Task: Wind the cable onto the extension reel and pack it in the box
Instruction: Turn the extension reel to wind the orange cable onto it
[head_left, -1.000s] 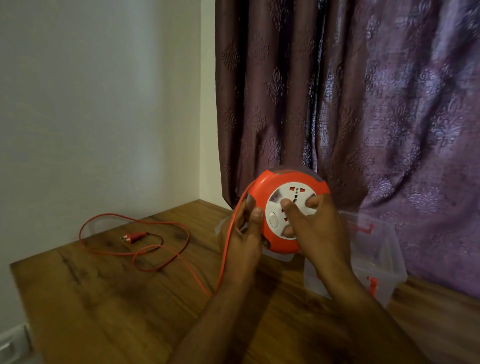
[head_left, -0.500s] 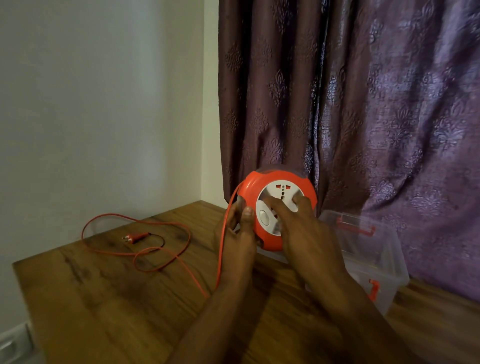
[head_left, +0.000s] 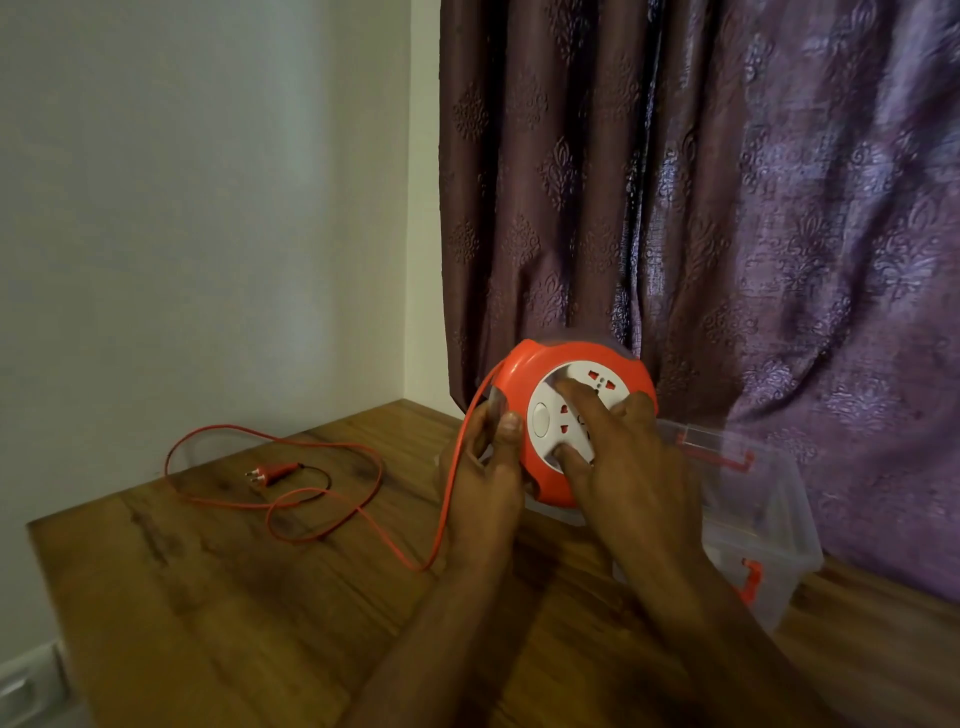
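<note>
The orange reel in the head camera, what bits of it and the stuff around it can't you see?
- Reel: its back is turned away; the right hand covers part of the white socket face.
- How much cable is wound on: hidden inside the reel.
- Left hand: its fingers go behind the reel.
- Clear box: the right arm hides its near left part.
- Plug: pins too small to make out.

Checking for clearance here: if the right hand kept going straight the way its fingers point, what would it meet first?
The right hand already lies on the reel, fingers on its white socket face. Pushed on, it meets that face at once; the curtain seems to hang behind.
</note>
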